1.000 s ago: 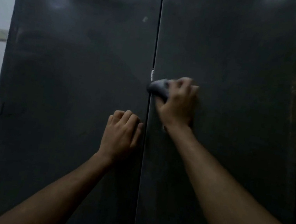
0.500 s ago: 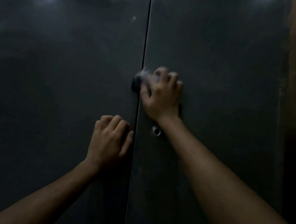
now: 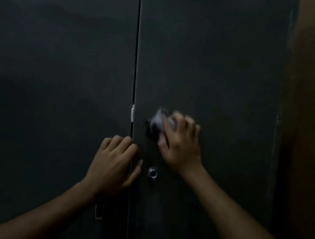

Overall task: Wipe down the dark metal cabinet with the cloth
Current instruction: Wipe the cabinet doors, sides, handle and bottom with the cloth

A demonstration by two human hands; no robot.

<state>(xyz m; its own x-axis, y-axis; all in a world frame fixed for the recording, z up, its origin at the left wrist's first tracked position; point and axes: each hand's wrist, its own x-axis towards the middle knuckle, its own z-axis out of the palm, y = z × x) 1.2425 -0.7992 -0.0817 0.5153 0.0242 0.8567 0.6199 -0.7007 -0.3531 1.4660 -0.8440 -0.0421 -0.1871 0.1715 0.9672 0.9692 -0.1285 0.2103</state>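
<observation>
Your right hand point(image 3: 179, 145), just right of centre, has its fingers point(image 3: 190, 124) curled round a crumpled pale grey cloth point(image 3: 158, 122), pressing it on the right door of the dark metal cabinet point(image 3: 222, 67). Your left hand point(image 3: 114, 164), lower centre, rests bent fingers point(image 3: 126, 143) against the door seam, holding nothing. A small round silver keyhole point(image 3: 153, 174) sits between your wrists.

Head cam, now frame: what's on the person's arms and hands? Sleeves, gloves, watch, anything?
Nothing worn that shows. Both forearms are bare to the frame's lower edge, no sleeve in view. The left hand and right hand have no gloves; no watch, band or ring is visible, though the dim light and motion blur could hide small items.
</observation>
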